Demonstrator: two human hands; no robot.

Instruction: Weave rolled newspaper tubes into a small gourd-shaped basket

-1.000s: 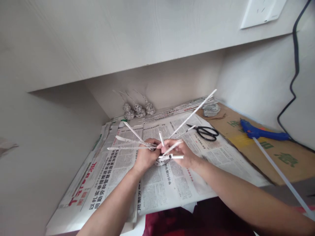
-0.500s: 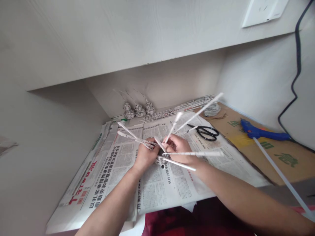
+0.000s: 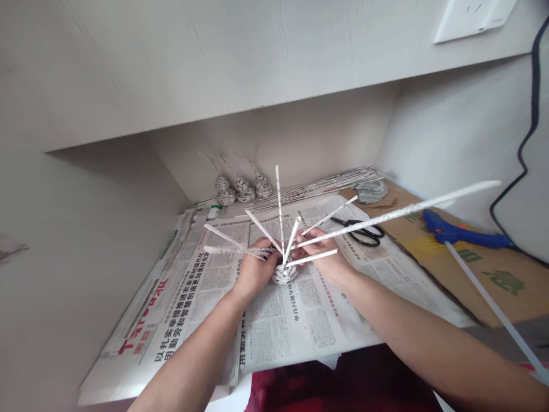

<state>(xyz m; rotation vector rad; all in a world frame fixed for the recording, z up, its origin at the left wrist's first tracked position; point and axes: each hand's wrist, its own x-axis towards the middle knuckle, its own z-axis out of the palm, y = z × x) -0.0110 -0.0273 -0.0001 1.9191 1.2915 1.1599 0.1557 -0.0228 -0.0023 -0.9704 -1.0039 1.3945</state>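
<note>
Compared with half a second ago, the fan has shifted: a long paper tube [image 3: 398,216] now reaches much farther right, slanting over the scissors [image 3: 349,223], and a shorter tube [image 3: 279,206] points straight up the frame. That leaves more of the woven paper piece [image 3: 285,276] in sight, just below the centre; with so many loose ends sticking out, your weaving looks unfinished. Your left hand [image 3: 256,272] is closed around the left side of the piece, other tubes lying across it. Your right hand [image 3: 321,252] curls narrowly at the other side, by the base of the tubes; I cannot tell whether its fingertips pinch the long one or only touch it.

Printed newspaper [image 3: 300,320] covers the middle of your work surface. On the right, brown cardboard [image 3: 450,286] bears a blue glue gun [image 3: 472,236], its pale glue stick [image 3: 493,306] running toward the lower right corner. Above and left of centre, three wound paper gourds [image 3: 245,190] stand beside a bundle of thin tubes [image 3: 317,186] along the back. A pale panel [image 3: 257,57] fills the top, with a wall socket [image 3: 475,17] at upper right and a black cord [image 3: 534,86] down the right edge
</note>
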